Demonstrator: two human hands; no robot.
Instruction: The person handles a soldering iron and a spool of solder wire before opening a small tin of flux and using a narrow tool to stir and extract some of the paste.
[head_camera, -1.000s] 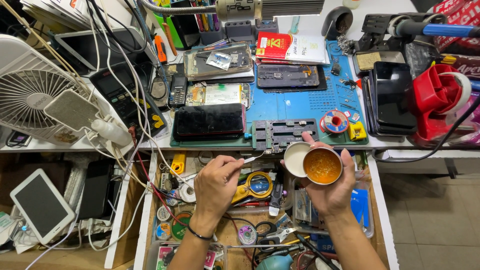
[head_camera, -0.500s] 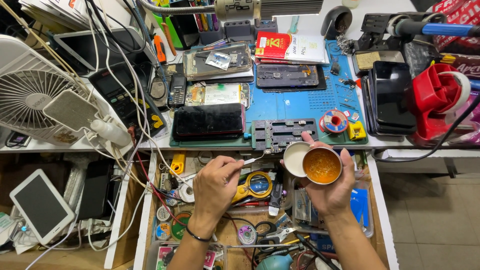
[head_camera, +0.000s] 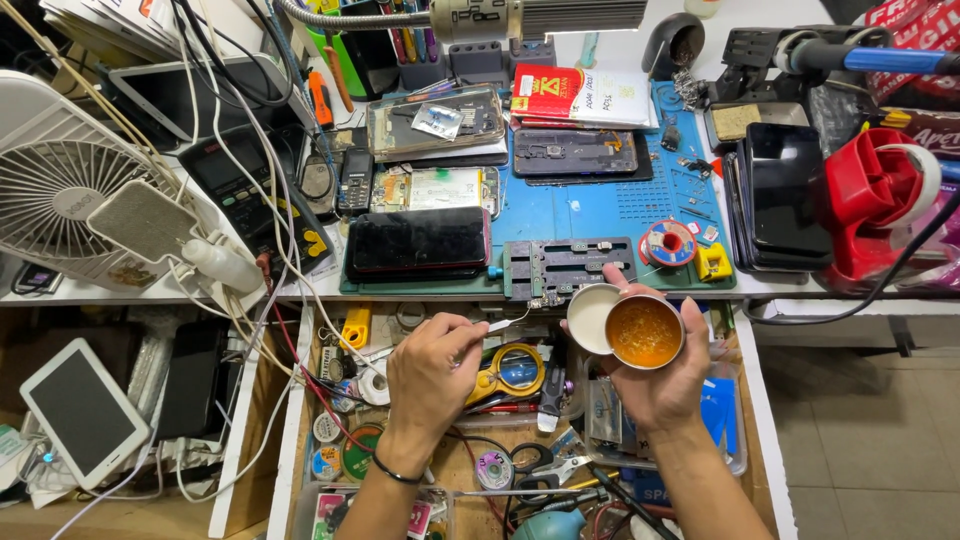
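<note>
Single view, head-worn camera, looking steeply down and slightly forward from above the person's own forearms. Both arms enter from the bottom edge; left hand and right hand sit low-centre, close to the lens. Below them an open drawer fills the lower middle. The desk with its blue mat spans the upper half, farther off. White fan at the left edge, red tape dispenser at right, bare floor lower right. No second view to overlap.
</note>
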